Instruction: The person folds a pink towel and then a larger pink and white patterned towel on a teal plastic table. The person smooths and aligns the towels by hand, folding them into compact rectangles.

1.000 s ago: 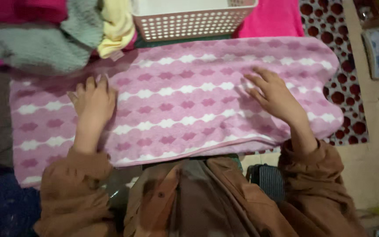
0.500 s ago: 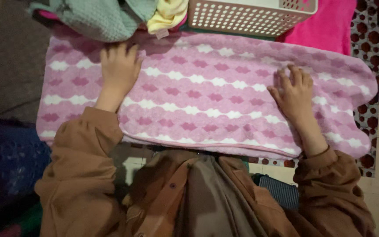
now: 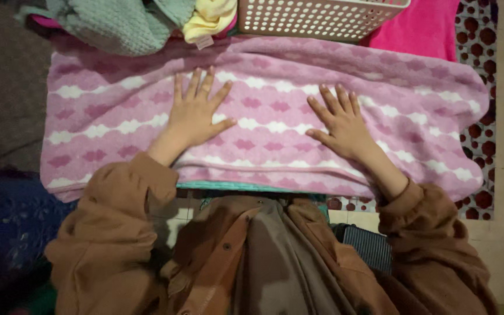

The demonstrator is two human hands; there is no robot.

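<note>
A pink towel (image 3: 415,111) with rows of darker pink and white wavy shapes lies spread flat in front of me. My left hand (image 3: 196,114) rests palm down on its middle left part, fingers spread. My right hand (image 3: 339,122) presses flat on the middle right part, fingers apart too. Neither hand grips anything. Both arms wear brown sleeves.
A white perforated plastic basket (image 3: 316,17) stands just beyond the towel. To its left lies a heap of cloths, one grey-green (image 3: 118,26), one yellow (image 3: 208,17). A bright pink cloth (image 3: 424,26) lies at the right, over a mat with dark red dots (image 3: 482,35).
Both hands have slid inward along the towel toward its middle, still flat on it. The view has shifted slightly.
</note>
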